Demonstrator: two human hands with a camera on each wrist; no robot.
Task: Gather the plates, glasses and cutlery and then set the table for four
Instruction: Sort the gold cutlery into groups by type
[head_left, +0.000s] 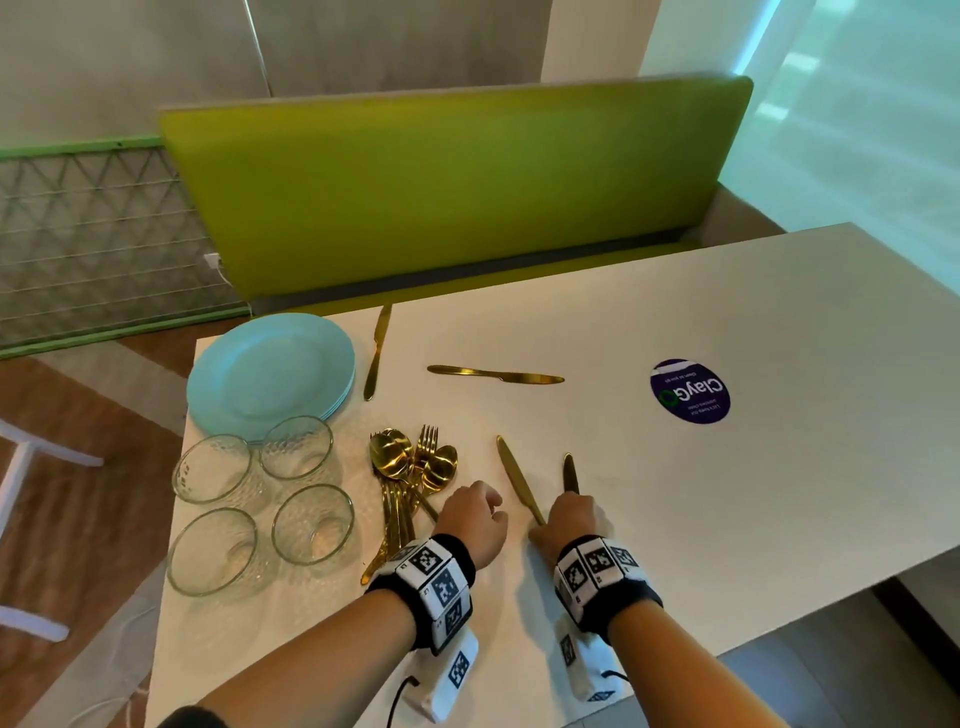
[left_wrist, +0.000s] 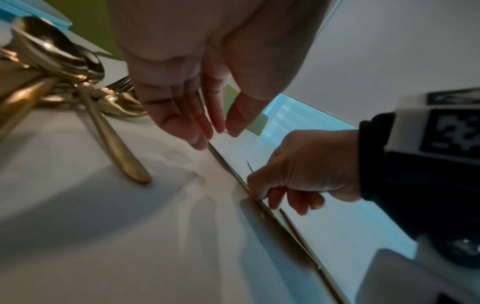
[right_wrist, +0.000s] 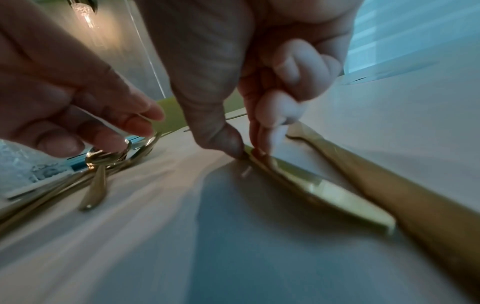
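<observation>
- Right hand (head_left: 571, 519) pinched the handle of a slim gold metal knife (head_left: 519, 480) between thumb and fingertips (right_wrist: 262, 142), knife lying flat on the white table (head_left: 675, 519)
- Second gold knife (head_left: 570, 474) lay just beside it, partly under that hand
- Left hand (head_left: 475, 514) hovered loosely curled, gripping nothing, next to the heap of gold spoons and forks (head_left: 410, 467)
- Two more gold knives (head_left: 496, 374) lay farther out
- Stack of pale blue plates (head_left: 270, 374) and four clear glass tumblers (head_left: 262, 499) sat at the table's left end
- Round purple sticker (head_left: 690, 391) to the right
</observation>
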